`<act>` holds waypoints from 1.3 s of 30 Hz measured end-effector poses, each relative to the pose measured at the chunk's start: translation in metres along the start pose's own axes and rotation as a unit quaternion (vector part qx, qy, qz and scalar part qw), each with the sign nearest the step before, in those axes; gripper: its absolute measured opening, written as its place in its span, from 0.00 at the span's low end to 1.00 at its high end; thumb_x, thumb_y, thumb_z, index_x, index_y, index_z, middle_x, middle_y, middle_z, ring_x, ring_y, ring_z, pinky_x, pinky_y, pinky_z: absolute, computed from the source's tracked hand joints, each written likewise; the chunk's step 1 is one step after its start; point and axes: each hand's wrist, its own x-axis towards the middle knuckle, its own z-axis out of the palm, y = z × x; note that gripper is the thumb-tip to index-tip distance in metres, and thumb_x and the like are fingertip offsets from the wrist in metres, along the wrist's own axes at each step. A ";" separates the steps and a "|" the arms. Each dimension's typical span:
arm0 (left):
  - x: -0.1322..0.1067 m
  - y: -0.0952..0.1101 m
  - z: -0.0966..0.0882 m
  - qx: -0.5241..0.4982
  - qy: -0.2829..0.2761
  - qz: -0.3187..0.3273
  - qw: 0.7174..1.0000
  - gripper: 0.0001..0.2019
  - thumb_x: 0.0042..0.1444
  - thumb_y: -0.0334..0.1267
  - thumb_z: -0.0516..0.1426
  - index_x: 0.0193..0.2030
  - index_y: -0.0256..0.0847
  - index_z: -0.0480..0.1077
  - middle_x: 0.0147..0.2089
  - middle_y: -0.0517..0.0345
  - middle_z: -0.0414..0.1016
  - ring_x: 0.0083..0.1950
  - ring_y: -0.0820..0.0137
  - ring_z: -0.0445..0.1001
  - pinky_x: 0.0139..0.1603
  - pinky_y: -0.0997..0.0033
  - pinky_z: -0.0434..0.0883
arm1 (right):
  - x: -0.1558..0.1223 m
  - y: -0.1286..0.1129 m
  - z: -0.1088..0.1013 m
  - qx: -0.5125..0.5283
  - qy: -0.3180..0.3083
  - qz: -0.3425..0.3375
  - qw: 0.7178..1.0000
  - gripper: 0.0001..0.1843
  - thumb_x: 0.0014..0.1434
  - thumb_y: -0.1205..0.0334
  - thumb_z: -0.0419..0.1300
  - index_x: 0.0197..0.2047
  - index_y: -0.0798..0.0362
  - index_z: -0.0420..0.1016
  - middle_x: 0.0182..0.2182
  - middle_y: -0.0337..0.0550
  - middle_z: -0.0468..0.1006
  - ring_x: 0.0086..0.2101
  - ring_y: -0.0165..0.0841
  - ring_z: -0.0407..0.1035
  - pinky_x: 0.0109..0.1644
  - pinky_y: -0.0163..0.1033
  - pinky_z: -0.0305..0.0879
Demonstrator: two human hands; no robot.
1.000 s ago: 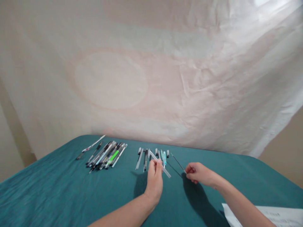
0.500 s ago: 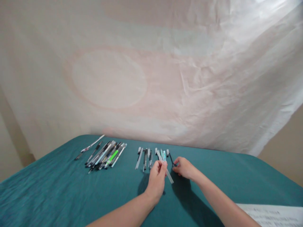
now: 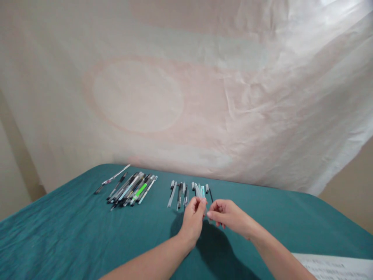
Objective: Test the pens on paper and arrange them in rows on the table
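My left hand [image 3: 192, 221] pinches a clear, whitish pen barrel [image 3: 197, 190], which slants up from the fingertips over several pen parts on the table. My right hand [image 3: 230, 217] has come up close beside it, thumb and fingers closed around the barrel's lower end, which they mostly hide. Just beyond the right hand lies a thin dark refill [image 3: 211, 194]. Next to it are a small clear cap [image 3: 207, 188] and a turquoise-marked pen part [image 3: 203, 190].
Left of my hands lie more pen parts, among them a clear barrel [image 3: 172, 195] and a dark pen [image 3: 179, 196]. Further left is a heap of pens with a bright green one [image 3: 141, 192]. A printed sheet [image 3: 332, 266] lies at front right on the green cloth [image 3: 72, 237].
My right hand has left the dark refill on the table and moved left to the pen barrel's lower end. My left hand still holds the barrel, nearly in place.
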 end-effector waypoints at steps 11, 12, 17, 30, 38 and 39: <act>0.000 -0.004 0.000 -0.030 -0.011 0.001 0.999 0.15 0.51 0.49 0.51 0.28 0.37 0.63 0.24 0.65 0.59 0.25 0.78 0.57 0.27 0.78 0.57 | 0.008 0.020 0.014 -0.021 0.055 -0.086 0.995 0.08 0.48 0.60 0.56 0.25 0.57 0.66 0.20 0.37 0.70 0.21 0.25 0.62 0.23 0.28 0.57; 0.000 -0.004 0.001 -0.035 -0.009 -0.002 0.999 0.15 0.51 0.49 0.51 0.30 0.37 0.63 0.25 0.64 0.60 0.25 0.78 0.58 0.27 0.78 0.57 | 0.009 0.022 0.013 -0.025 0.062 -0.089 0.994 0.08 0.48 0.60 0.55 0.25 0.57 0.66 0.19 0.37 0.70 0.20 0.25 0.62 0.23 0.28 0.57; 0.002 -0.008 0.002 -0.066 0.031 -0.007 0.997 0.18 0.49 0.48 0.53 0.42 0.38 0.60 0.27 0.64 0.62 0.25 0.78 0.59 0.27 0.78 0.58 | 0.020 0.039 -0.012 -0.088 0.165 -0.047 0.981 0.07 0.46 0.60 0.55 0.26 0.56 0.68 0.18 0.37 0.70 0.20 0.26 0.63 0.23 0.29 0.57; 0.001 -0.009 0.001 -0.026 0.008 -0.005 1.000 0.15 0.51 0.48 0.51 0.38 0.38 0.59 0.26 0.64 0.59 0.25 0.78 0.60 0.28 0.77 0.59 | 0.044 0.080 -0.025 -0.262 0.239 -0.008 0.935 0.12 0.49 0.57 0.53 0.30 0.55 0.74 0.23 0.43 0.76 0.25 0.32 0.68 0.28 0.31 0.57; 0.000 -0.012 0.001 -0.032 -0.005 -0.001 0.999 0.15 0.51 0.48 0.52 0.38 0.39 0.59 0.28 0.64 0.60 0.26 0.78 0.60 0.28 0.78 0.59 | 0.043 0.078 -0.014 -0.308 0.256 -0.009 0.916 0.13 0.53 0.56 0.51 0.33 0.50 0.74 0.27 0.43 0.77 0.29 0.32 0.69 0.31 0.32 0.57; 0.000 -0.012 0.001 -0.032 -0.008 0.000 0.999 0.15 0.51 0.48 0.52 0.37 0.39 0.60 0.27 0.64 0.61 0.26 0.78 0.60 0.28 0.78 0.59 | 0.042 0.076 -0.013 -0.311 0.254 -0.016 0.916 0.13 0.53 0.56 0.51 0.34 0.50 0.74 0.27 0.43 0.77 0.29 0.32 0.69 0.31 0.32 0.57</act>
